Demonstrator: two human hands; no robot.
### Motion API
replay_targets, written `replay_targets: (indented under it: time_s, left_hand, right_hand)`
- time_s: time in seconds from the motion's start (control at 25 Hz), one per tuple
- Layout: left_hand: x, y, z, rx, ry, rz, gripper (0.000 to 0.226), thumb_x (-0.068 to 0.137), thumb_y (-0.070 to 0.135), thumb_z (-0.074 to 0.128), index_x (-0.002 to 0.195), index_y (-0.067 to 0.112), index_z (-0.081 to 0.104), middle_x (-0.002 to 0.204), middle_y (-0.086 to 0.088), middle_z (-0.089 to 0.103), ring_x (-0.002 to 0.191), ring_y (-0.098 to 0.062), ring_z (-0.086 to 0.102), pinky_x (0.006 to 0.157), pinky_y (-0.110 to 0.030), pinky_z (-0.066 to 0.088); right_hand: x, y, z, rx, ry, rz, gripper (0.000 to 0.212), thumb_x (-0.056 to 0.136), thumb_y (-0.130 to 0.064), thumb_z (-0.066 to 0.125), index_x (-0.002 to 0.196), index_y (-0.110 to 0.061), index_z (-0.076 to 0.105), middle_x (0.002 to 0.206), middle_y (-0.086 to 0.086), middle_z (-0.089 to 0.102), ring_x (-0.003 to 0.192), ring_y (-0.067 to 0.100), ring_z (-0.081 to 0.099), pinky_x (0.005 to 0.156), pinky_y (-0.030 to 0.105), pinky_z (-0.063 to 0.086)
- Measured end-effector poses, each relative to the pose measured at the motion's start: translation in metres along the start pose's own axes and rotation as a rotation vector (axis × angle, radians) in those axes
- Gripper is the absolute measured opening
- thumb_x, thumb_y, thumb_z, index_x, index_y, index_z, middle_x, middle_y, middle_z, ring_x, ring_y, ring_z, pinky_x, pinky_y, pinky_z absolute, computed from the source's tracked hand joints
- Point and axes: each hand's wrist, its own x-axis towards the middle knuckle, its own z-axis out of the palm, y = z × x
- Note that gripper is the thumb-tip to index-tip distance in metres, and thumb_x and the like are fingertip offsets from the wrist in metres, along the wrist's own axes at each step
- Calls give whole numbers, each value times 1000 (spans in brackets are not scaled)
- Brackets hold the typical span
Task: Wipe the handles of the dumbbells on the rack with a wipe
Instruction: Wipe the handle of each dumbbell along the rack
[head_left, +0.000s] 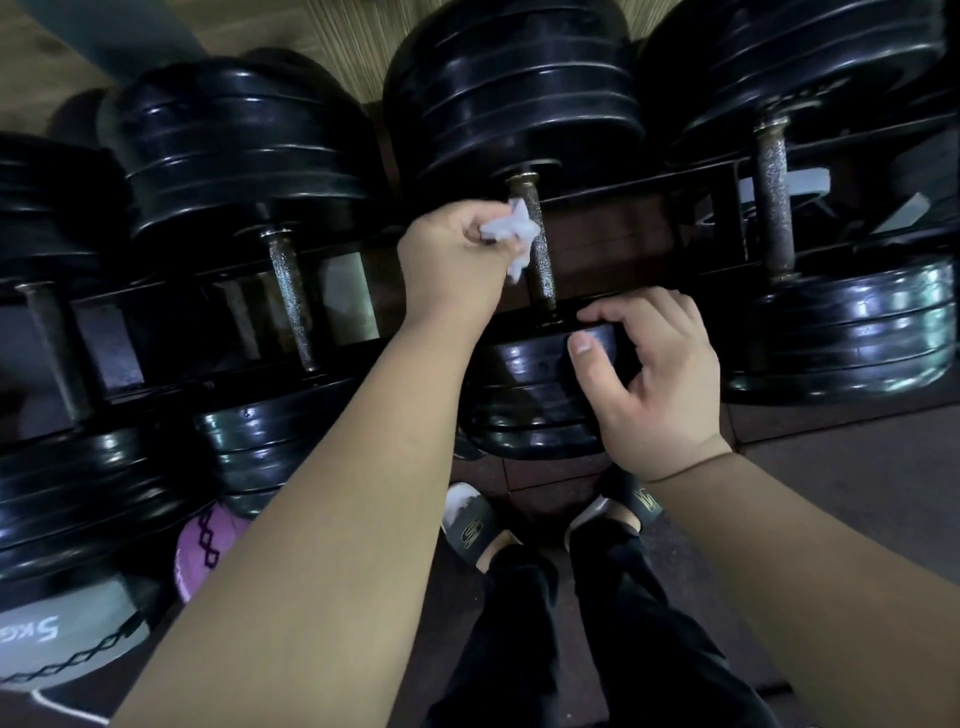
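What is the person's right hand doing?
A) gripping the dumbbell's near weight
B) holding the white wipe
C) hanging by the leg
A: the right hand curls its fingers over the near weight, while the left hand holds the wipe at the handle.

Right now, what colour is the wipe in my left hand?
White. The wipe shows best in the head view.

The left hand (457, 260) reaches forward, fingers bunched around a wipe (511, 234); just below that grip, the right hand (654, 374) curls over a dumbbell plate (524, 364).
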Motion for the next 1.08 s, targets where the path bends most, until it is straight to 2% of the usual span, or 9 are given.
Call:
replay_targets:
  time_s: [0.16, 0.28, 0.36, 0.44, 0.6, 0.72, 0.88, 0.96, 1.08]
  left_hand:
    - [11, 1, 7, 19, 125, 110, 25, 84, 9, 81, 83, 33, 77, 76, 18, 71, 71, 1, 68, 72, -19, 56]
    - [7, -2, 7, 145, 56, 139, 19, 84, 13, 82, 102, 21, 82, 97, 11, 72, 85, -8, 71, 81, -21, 58]
    - [-1, -1, 2, 192, -33, 68, 18, 85, 18, 83, 102, 25, 83, 83, 15, 71, 72, 3, 67, 70, -13, 52]
    - [-9, 1, -3, 240, -141, -32, 9, 86, 20, 84, 87, 29, 82, 64, 17, 65, 54, 8, 58, 56, -7, 43]
    - [-11, 9, -3, 357, -242, -79, 22, 85, 10, 77, 67, 24, 77, 52, 14, 63, 52, 0, 58, 50, -12, 44]
    - [-6, 15, 4, 257, -99, -39, 27, 88, 13, 77, 64, 26, 73, 56, 11, 62, 55, -3, 57, 56, -15, 46]
    - [2, 5, 6, 138, 58, 15, 6, 86, 19, 82, 86, 25, 82, 67, 11, 71, 58, 5, 64, 61, -11, 49]
    - [1, -3, 2, 96, -47, -109, 8, 81, 15, 86, 86, 20, 83, 74, 2, 78, 69, -8, 76, 73, -25, 63]
    - [-5, -10, -1, 195, -201, -265, 15, 67, 11, 93, 74, 17, 80, 82, -10, 81, 83, -28, 80, 85, -48, 66]
  right_hand:
    - [-1, 2, 0, 10, 7, -7, 32, 93, -38, 57, 101, -12, 73, 99, 0, 68, 98, 27, 58, 91, 55, 48]
    - [-1, 2, -1, 13, 12, -2, 32, 93, -38, 57, 101, -11, 73, 99, 0, 68, 98, 27, 59, 91, 55, 48]
    - [-1, 2, -1, 13, 17, -6, 32, 93, -37, 57, 101, -11, 73, 99, 0, 69, 99, 27, 59, 92, 55, 48]
    - [-1, 2, -1, 14, 16, -9, 32, 93, -37, 57, 102, -11, 73, 99, 0, 69, 99, 26, 59, 93, 56, 48]
    - [-1, 3, 0, 17, 23, -16, 32, 93, -36, 57, 102, -10, 73, 100, 1, 69, 99, 26, 60, 93, 56, 48]
    - [-1, 4, 0, 26, 38, -22, 32, 93, -36, 57, 101, -9, 73, 100, 2, 70, 98, 28, 61, 93, 56, 48]
    - [-2, 5, 1, 44, 47, -22, 32, 93, -36, 57, 102, -10, 73, 100, 2, 70, 101, 28, 62, 97, 62, 47]
    - [-2, 4, 2, 51, 54, -26, 30, 93, -35, 58, 102, -10, 73, 100, 1, 70, 101, 27, 62, 97, 63, 47]
    - [-2, 5, 2, 50, 64, -35, 29, 92, -34, 58, 101, -10, 72, 99, 1, 69, 99, 27, 63, 97, 63, 47]
